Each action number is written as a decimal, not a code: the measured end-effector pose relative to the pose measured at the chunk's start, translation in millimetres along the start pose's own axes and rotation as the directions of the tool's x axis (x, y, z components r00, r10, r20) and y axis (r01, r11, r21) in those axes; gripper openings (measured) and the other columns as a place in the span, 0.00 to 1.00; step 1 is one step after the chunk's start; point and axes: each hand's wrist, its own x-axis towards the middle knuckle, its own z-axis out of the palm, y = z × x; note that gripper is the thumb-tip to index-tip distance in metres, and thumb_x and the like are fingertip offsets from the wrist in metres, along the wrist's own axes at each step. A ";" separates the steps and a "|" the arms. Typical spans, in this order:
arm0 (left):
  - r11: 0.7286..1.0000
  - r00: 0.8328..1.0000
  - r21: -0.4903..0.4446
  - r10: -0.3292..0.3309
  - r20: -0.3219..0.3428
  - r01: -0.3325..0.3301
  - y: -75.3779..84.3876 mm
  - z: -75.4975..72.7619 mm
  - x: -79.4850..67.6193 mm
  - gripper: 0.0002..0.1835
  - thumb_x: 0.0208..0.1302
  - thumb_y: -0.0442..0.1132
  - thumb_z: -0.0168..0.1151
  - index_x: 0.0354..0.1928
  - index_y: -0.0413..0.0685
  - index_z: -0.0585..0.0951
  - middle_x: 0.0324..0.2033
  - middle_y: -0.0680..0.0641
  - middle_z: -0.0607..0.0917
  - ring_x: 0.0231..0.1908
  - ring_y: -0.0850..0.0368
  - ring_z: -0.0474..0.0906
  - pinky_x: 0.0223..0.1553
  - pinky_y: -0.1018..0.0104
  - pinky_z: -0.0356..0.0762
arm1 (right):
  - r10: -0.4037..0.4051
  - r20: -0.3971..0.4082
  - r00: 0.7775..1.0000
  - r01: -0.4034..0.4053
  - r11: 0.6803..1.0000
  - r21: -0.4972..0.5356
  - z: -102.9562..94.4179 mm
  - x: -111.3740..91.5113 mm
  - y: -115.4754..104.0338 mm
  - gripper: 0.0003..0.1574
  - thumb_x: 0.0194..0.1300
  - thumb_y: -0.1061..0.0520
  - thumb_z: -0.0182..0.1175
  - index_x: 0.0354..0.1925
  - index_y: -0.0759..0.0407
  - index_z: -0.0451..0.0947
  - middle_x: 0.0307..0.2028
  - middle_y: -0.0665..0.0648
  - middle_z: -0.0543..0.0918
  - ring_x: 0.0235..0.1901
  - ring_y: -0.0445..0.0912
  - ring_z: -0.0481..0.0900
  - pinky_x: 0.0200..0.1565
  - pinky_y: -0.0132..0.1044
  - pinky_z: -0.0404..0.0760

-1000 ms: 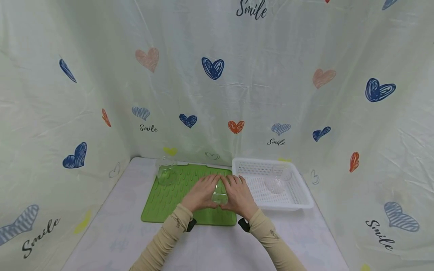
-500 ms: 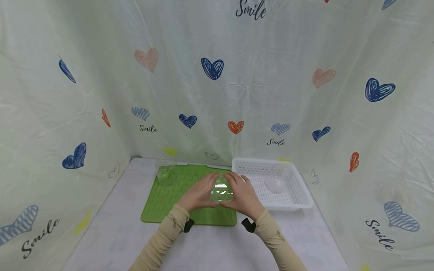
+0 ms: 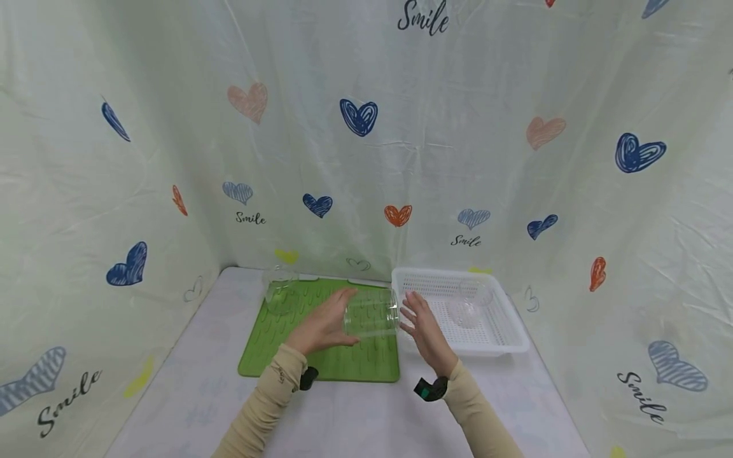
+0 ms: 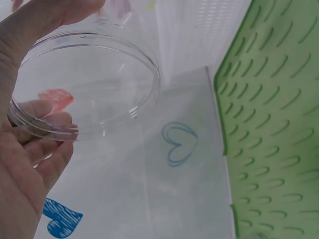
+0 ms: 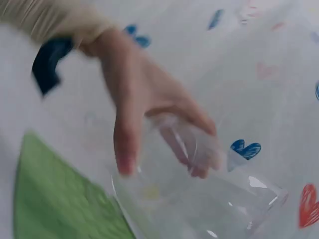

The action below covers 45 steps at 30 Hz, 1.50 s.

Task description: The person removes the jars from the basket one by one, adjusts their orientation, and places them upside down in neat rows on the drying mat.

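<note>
My left hand (image 3: 322, 322) grips one end of a clear glass cup (image 3: 369, 313), which lies sideways over the green mat (image 3: 321, 369). In the left wrist view, the thumb is above the round rim of the cup (image 4: 153, 74) and the fingers (image 4: 47, 144) curl below it. At the cup's other end, my right hand (image 3: 425, 331) is spread with its fingers extended. The right wrist view shows thumb and fingers (image 5: 199, 172) parted around that end, some of them seen through the clear wall.
Another clear glass vessel (image 3: 282, 292) stands at the mat's back left corner. A white perforated basket (image 3: 464, 348) sits to the right, with clear glassware (image 3: 466, 310) inside. A curtain printed with hearts (image 3: 359, 117) surrounds the white table (image 3: 366, 420).
The cup has turned from facing me between both hands to lying sideways. My right hand has loosened and moved right, while the left keeps its grip and has shifted slightly left.
</note>
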 end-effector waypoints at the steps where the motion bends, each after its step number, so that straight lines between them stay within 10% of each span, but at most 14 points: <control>1: 1.000 1.000 0.002 0.001 0.002 -0.001 0.0 -0.1 -0.3 0.59 0.42 0.57 0.77 0.73 0.43 0.55 0.71 0.40 0.62 0.69 0.46 0.61 0.68 0.52 0.65 | 0.052 0.042 0.998 -0.056 0.994 0.095 -1.0 0.6 2.4 0.58 0.68 0.29 0.47 0.76 0.55 0.29 0.75 0.68 0.41 0.74 0.63 0.42 0.72 0.62 0.50; 8: 1.000 1.000 0.013 0.023 -0.013 -0.023 -0.3 0.7 -0.6 0.59 0.42 0.55 0.77 0.72 0.41 0.56 0.70 0.38 0.62 0.69 0.43 0.62 0.67 0.50 0.67 | 0.227 0.270 0.936 -0.331 0.833 0.444 -2.4 0.9 15.2 0.66 0.64 0.27 0.49 0.74 0.61 0.25 0.74 0.70 0.36 0.74 0.62 0.41 0.73 0.58 0.50; 17: 0.999 0.999 0.024 0.034 -0.009 -0.034 -0.2 -0.6 -1.2 0.59 0.42 0.56 0.77 0.72 0.42 0.57 0.70 0.40 0.63 0.69 0.45 0.62 0.67 0.51 0.67 | 0.249 0.335 0.909 -0.398 0.755 0.521 -1.3 2.0 20.6 0.71 0.65 0.32 0.54 0.71 0.64 0.14 0.74 0.69 0.40 0.74 0.61 0.44 0.73 0.54 0.55; 26: 0.999 0.999 0.025 0.037 0.012 -0.037 -1.3 -0.5 -3.0 0.59 0.42 0.56 0.77 0.73 0.43 0.56 0.71 0.39 0.62 0.70 0.44 0.61 0.67 0.50 0.67 | 0.267 0.314 0.911 -0.394 0.786 0.476 1.2 2.9 21.9 0.40 0.70 0.42 0.53 0.64 0.58 0.43 0.71 0.70 0.49 0.72 0.61 0.54 0.70 0.51 0.64; 45: 0.990 0.997 0.115 0.081 0.018 -0.082 -3.5 -4.5 -7.8 0.63 0.44 0.60 0.75 0.75 0.44 0.49 0.74 0.42 0.55 0.73 0.45 0.54 0.72 0.49 0.56 | 0.277 0.247 0.928 -0.358 0.846 0.395 6.6 5.9 26.8 0.50 0.67 0.40 0.56 0.69 0.64 0.42 0.59 0.64 0.69 0.67 0.59 0.66 0.65 0.48 0.72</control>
